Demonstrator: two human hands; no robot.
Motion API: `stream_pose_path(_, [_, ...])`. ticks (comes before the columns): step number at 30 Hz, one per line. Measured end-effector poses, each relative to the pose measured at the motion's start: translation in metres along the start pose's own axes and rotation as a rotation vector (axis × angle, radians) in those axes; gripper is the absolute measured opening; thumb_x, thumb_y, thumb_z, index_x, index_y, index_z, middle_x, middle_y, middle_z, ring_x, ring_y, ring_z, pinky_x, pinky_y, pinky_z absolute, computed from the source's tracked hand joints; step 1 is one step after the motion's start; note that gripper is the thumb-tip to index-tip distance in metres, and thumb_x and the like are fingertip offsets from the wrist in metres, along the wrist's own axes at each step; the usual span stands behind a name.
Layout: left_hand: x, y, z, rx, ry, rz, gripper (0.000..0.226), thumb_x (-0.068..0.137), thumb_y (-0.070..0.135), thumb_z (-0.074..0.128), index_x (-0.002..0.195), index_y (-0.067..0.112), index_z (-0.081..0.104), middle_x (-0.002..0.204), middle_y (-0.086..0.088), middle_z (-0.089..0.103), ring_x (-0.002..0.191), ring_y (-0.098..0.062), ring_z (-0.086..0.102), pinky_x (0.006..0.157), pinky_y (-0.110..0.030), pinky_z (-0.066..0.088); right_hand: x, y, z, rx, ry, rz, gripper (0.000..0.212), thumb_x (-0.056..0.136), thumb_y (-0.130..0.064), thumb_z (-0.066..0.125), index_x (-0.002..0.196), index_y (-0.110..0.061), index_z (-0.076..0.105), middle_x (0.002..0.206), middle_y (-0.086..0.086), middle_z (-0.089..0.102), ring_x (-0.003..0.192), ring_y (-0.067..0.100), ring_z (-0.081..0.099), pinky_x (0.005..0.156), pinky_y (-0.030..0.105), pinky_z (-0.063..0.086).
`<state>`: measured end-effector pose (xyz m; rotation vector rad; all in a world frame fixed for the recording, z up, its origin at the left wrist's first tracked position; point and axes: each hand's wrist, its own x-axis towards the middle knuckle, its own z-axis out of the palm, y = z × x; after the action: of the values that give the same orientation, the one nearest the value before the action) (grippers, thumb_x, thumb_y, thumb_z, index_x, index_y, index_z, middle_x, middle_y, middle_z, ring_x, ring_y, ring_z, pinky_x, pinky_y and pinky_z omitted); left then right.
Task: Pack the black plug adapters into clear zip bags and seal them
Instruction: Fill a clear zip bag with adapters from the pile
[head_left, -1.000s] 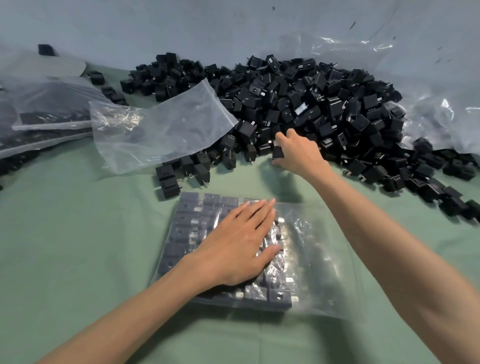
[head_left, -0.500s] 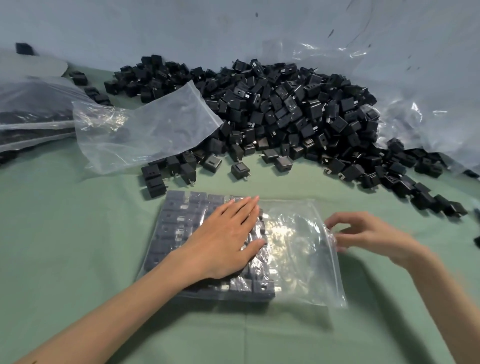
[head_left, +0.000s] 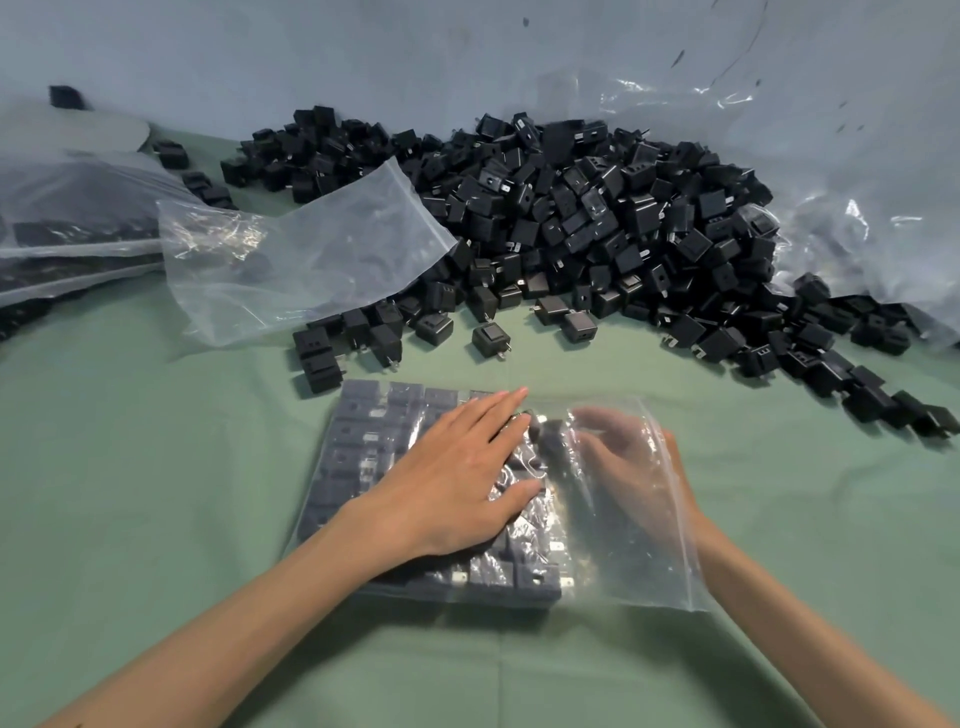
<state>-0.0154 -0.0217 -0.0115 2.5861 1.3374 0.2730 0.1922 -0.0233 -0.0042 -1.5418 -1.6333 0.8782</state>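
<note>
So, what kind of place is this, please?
Probably a small packing workshop: a big loose pile of black plug adapters on a green cloth-covered table, an empty zip bag, and filled bags stacked at left.

light: soft, even | glare: zip bag (head_left: 628, 566) (crinkled film) | edges: bowed

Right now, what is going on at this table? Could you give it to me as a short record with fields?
Work bag: clear zip bag on the green cloth, mouth open to the right
Contents: packed adapters in neat rows, filling its left part
Left hand: flat on top, pressing the rows
Right hand: inside the bag, blurred; grip unclear
Loose stock: pile of black adapters behind
Extra: spare bag, seemingly empty, against the pile
Far left: filled bags
</note>
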Motion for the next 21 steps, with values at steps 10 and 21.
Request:
stream_pose_path(10, [0.000, -0.002, 0.000, -0.069, 0.028, -0.019, 0.078, 0.088, 0.067, 0.020, 0.152, 0.024, 0.015, 0.159, 0.012, -0.006, 0.145, -0.005, -0.008, 0.118, -0.035, 0.006, 0.011, -0.003, 0.012, 0.127, 0.242, -0.005, 0.027, 0.080, -0.026, 0.074, 0.056, -0.036, 0.064, 0.053, -0.017, 0.059, 0.047, -0.002, 0.053, 0.046, 0.009, 0.037])
stream_pose_path(21, [-0.001, 0.003, -0.008, -0.108, 0.109, 0.008, 0.067, 0.088, 0.062, 0.032, 0.140, 0.020, 0.037, 0.133, 0.009, 0.028, 0.125, -0.007, 0.027, 0.109, -0.030, 0.029, 0.017, 0.006, 0.016, 0.257, 0.168, 0.055, 0.006, 0.080, -0.032, 0.072, 0.076, -0.037, 0.071, 0.076, -0.001, 0.074, 0.069, 0.015, 0.071, 0.061, 0.029, 0.058])
